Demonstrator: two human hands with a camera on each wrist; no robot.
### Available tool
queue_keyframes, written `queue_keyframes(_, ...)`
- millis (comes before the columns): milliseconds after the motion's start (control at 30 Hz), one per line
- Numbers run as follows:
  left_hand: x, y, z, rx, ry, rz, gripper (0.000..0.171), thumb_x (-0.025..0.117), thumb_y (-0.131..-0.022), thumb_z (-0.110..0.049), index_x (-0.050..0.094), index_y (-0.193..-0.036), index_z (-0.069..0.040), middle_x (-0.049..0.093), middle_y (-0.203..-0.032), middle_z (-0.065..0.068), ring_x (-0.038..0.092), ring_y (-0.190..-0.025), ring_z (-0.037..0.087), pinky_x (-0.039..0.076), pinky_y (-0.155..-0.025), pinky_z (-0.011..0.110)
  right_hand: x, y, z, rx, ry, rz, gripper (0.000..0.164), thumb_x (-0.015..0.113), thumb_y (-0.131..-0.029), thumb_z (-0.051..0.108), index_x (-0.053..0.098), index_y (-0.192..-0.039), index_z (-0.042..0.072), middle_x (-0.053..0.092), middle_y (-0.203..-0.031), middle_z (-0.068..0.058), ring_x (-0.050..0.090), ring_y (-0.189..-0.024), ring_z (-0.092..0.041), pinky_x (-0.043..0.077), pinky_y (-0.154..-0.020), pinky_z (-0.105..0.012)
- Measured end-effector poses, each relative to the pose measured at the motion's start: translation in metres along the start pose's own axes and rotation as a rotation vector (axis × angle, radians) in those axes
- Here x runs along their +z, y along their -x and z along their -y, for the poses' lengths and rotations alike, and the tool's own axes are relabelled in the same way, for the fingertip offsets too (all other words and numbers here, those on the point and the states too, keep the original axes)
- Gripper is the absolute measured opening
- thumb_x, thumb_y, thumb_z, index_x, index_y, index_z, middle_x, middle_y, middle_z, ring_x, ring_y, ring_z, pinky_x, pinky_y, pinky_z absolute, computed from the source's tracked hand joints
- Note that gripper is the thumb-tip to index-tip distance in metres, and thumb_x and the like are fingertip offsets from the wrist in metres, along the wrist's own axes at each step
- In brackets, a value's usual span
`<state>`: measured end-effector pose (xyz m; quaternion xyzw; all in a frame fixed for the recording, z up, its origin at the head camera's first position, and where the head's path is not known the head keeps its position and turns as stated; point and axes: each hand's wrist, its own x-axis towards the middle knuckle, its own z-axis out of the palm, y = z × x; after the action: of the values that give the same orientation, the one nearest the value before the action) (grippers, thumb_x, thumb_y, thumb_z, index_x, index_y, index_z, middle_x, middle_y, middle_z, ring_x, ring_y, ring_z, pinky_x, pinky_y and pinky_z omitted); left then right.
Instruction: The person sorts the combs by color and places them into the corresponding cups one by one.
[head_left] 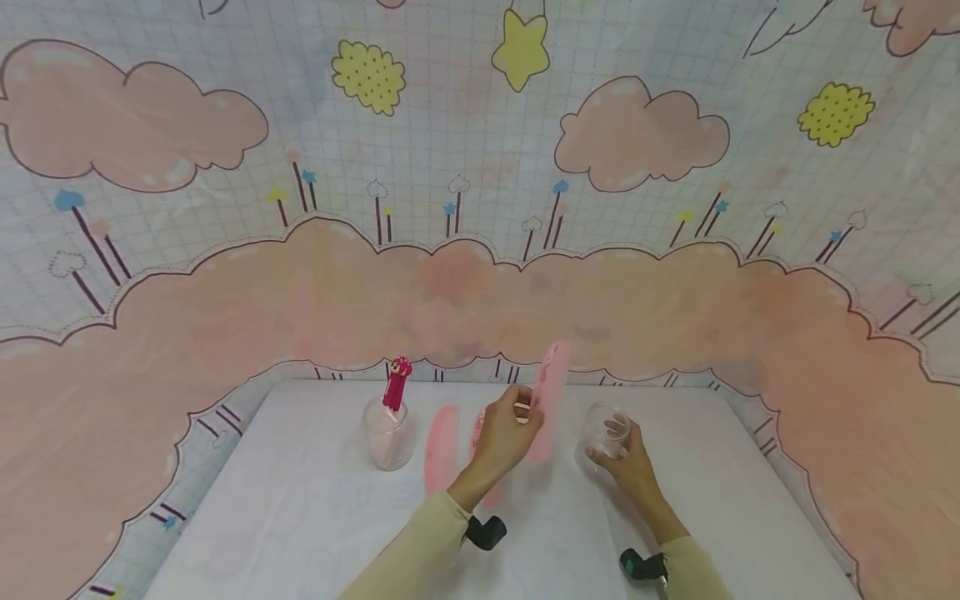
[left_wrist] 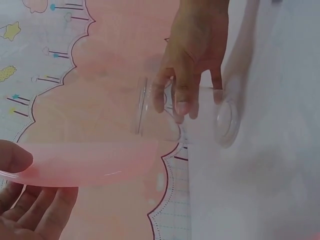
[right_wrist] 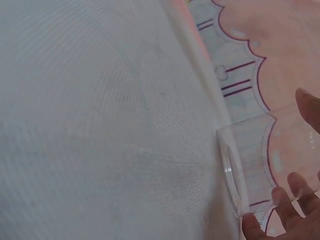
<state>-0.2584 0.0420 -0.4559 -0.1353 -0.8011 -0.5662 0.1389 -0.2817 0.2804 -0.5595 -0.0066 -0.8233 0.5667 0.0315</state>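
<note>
My left hand (head_left: 504, 435) pinches a translucent pink half-moon-shaped piece (head_left: 553, 400) between thumb and fingers, raised on end above the table. In the left wrist view, the pink piece (left_wrist: 95, 162) has a smooth curved edge. My right hand (head_left: 636, 473) holds a clear cup (head_left: 594, 433) with thumb and fingers round its side. The right wrist view shows the clear base of this cup (right_wrist: 232, 172) close to the white surface; whether it touches is unclear. Flat on the table, another pink half-moon piece (head_left: 442, 450) lies left of my left hand, and a patterned one is partly hidden beneath it.
A second clear cup (head_left: 387, 437) stands to the left, with a red item topped by a small figure (head_left: 397, 385) in it. The table (head_left: 300, 500) has a white cover and meets a cartoon-printed backdrop (head_left: 450, 308) at its far edge.
</note>
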Motion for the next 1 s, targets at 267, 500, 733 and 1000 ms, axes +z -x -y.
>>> queue_keyframes(267, 0.009, -0.011, -0.009, 0.030, 0.027, 0.008, 0.015, 0.064, -0.091, -0.011, 0.060, -0.105, -0.007, 0.070, -0.103, 0.009, 0.071, -0.092, 0.019, 0.059, -0.074, 0.023, 0.001, 0.002, 0.001, -0.008, 0.001, -0.001, 0.089, 0.077, -0.085, 0.026, 0.017, -0.151, 0.015, 0.034, -0.156, -0.013, 0.022, -0.148, -0.044, 0.025, -0.118, -0.060)
queue_keyframes(500, 0.022, -0.022, -0.014, 0.037, 0.085, 0.016, 0.016, 0.063, -0.091, -0.009, 0.059, -0.105, -0.006, 0.068, -0.104, 0.010, 0.070, -0.093, 0.017, 0.058, -0.077, 0.021, 0.001, 0.001, 0.000, 0.001, 0.019, -0.013, 0.091, 0.077, -0.085, 0.029, 0.016, -0.151, 0.015, 0.034, -0.156, -0.013, 0.023, -0.148, -0.044, 0.025, -0.118, -0.061)
queue_keyframes(733, 0.034, -0.030, -0.019, 0.072, 0.137, 0.008, 0.018, 0.063, -0.091, -0.008, 0.058, -0.108, -0.005, 0.067, -0.105, 0.011, 0.069, -0.095, 0.018, 0.059, -0.079, 0.022, 0.002, -0.001, -0.001, 0.014, 0.037, -0.015, 0.092, 0.077, -0.084, 0.032, 0.016, -0.151, 0.015, 0.035, -0.156, -0.014, 0.022, -0.148, -0.044, 0.025, -0.117, -0.062)
queue_keyframes(1000, 0.048, -0.037, -0.018, 0.054, 0.166, 0.011, 0.018, 0.062, -0.091, -0.007, 0.057, -0.108, -0.004, 0.066, -0.108, 0.012, 0.069, -0.097, 0.020, 0.058, -0.080, 0.020, 0.002, -0.002, -0.001, 0.004, 0.027, -0.017, 0.091, 0.078, -0.083, 0.031, 0.019, -0.150, 0.014, 0.036, -0.155, -0.014, 0.022, -0.149, -0.042, 0.023, -0.119, -0.061)
